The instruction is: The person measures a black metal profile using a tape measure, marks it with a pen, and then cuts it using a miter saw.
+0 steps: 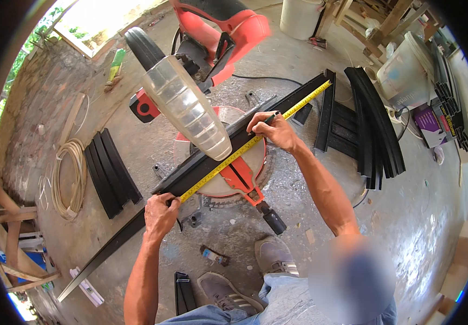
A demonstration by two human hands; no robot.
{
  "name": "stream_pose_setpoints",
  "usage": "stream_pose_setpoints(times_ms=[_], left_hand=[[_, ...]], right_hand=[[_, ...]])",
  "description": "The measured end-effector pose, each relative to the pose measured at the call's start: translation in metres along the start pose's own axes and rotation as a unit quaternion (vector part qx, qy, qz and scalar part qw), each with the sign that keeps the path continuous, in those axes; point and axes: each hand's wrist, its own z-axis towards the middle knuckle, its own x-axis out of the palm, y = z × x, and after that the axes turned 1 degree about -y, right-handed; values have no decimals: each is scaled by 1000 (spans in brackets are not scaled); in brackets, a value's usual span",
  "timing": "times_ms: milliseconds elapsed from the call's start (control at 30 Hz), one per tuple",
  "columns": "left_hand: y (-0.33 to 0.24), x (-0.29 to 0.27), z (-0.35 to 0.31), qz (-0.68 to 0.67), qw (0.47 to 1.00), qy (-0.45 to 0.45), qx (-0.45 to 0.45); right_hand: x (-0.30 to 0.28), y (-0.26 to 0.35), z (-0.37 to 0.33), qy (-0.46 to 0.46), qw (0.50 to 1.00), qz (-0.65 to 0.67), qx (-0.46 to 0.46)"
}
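Clamped with the left hand (162,211) on the yellow tape (217,172), fingers drawn together at the lower-left end of a black bar (190,174). Pinched in the right hand (274,130): a dark pen (270,117), held over bar and tape, just right of the clear guard (185,103).

Stretched along the bar's near edge: tape, from left hand to past right hand, nearly to the bar's far end. Laid slantwise across the red saw (239,27), above its red plate (239,176): bar. Cannot tell, with the left hand in the way, whether joined to the long dark strip (115,246) at lower left.

Farther out, left: black pieces (112,176) side by side, then a cable coil (69,181). Right: longer black lengths (372,119), a pale bucket (404,70), a purple box (433,125). Below: shoes (274,257) near the saw's handle (273,220).

Judged possible from here: a false reading, should tape slip under the left fingers or bow off the edge. Also a bar swung askew, if leaned on harder at one end. Worth noting: right knuckles near the guard; risky only if powered and knocked on.
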Motion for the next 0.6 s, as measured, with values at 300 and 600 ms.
stream_pose_setpoints(times_ms=[300,600], left_hand=[[3,-1,1,5,1000,-3,17],[5,-1,0,-1,1000,-9,29]], right_hand=[[7,0,2,69,996,-59,-7],[7,6,2,84,992,-99,-9]])
